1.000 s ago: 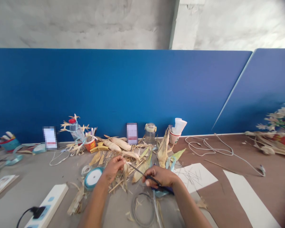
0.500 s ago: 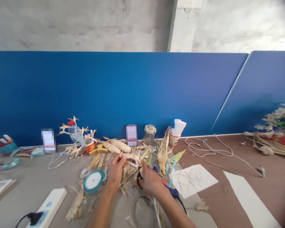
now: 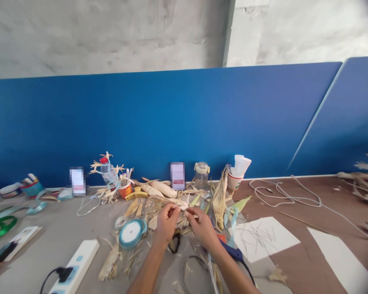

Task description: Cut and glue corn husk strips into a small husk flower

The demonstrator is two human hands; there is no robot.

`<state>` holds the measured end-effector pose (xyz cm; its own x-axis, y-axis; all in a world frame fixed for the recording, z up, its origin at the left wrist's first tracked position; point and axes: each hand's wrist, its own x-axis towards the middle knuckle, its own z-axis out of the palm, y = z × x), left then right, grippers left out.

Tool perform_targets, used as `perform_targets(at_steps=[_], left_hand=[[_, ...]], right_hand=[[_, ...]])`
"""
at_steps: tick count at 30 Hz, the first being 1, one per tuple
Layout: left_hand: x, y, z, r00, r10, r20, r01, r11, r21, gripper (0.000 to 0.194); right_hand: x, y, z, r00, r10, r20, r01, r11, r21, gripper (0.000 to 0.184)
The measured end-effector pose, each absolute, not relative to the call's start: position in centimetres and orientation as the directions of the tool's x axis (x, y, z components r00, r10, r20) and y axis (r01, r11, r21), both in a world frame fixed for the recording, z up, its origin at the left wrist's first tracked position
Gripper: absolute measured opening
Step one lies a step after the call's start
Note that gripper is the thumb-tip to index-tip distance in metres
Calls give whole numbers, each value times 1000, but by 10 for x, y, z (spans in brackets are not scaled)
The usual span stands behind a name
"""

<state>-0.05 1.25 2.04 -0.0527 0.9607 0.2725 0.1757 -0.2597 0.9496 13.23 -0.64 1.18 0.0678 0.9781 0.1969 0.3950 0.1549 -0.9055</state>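
My left hand [image 3: 168,222] is closed in a pinch at one end of a pale strip of dried corn husk [image 3: 182,203]. Close beside it, my right hand [image 3: 200,224] pinches the same strip with thumb and forefinger. Black scissor handles [image 3: 174,243] lie on the table just below my hands; the blades are hard to make out. Dried husk pieces [image 3: 159,188] are heaped behind my hands. Left of my left hand is a roll of blue ribbon [image 3: 131,233]. A blue glue gun [image 3: 233,250] lies partly behind my right forearm.
A power strip [image 3: 76,267] lies at front left. Along the blue partition [image 3: 184,122] stand an orange cup [image 3: 125,190], a phone [image 3: 178,176], a clear jar [image 3: 201,177] and a white cup [image 3: 234,181]. Thin sticks lie on white paper [image 3: 282,241], with a white cable [image 3: 303,200] beyond.
The scissors have left my right hand and lie on the table. My right hand now pinches the husk strip beside my left. The view has turned slightly left.
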Motion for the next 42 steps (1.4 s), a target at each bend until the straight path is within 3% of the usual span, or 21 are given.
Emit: perform_targets(at_steps=[2,4,10,14,18,24,30,42], left_hand=[[6,10,20,-13,963,269,163,-263,951,17],[10,8,18,6,966,260,165,-257,952,19],[13,7,10,122,964,235,160,-253,954,23],[10,10,11,146,962,229,96,-244,965,22],[5,13,13,134,970,202,-9,-203,979,20],[4,15,12,195,972,134,26,-141,990,18],[4,16,11,244,966,84,66,-103,992,23],[11,13,11,174,982,68,-150,-42,988,26]], right_hand=[[131,-2,8,90,990,108,115,97,-989,36],[130,-1,7,114,993,42,-94,53,-994,38],[131,-3,9,210,977,28,-290,90,-953,31],[136,-2,12,204,978,48,-261,102,-960,30],[141,-3,16,147,979,138,-72,149,-986,27],[139,-6,18,73,974,215,140,204,-969,24],[140,-4,14,82,975,209,155,194,-969,24],[135,-4,9,101,975,198,22,197,-980,25]])
